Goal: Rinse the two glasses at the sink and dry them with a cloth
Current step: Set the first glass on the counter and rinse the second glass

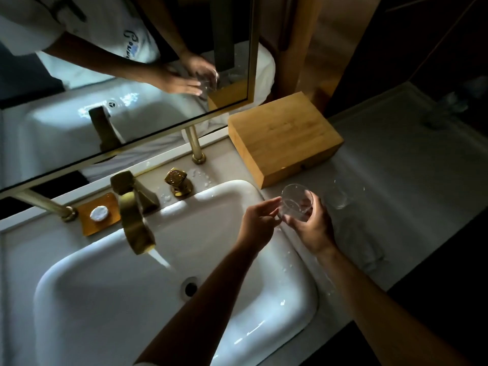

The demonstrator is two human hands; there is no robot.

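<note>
Right of centre, clear round drinking glass (297, 202) tilted in the grip of the right hand (309, 223), fingers curled round it, above the right rim of the white porcelain sink (79, 299). Left hand (260, 219) just beside, fingers loosely extended toward the glass (contact unclear). Second clear glass (338, 198) further right on the pale counter (396, 180). Water running from the brass faucet (134, 220).

Second glass (339, 198) faint, outline barely readable; cloth (361, 244) in shadow, perhaps folded; both forearms cut by bottom edge.
</note>
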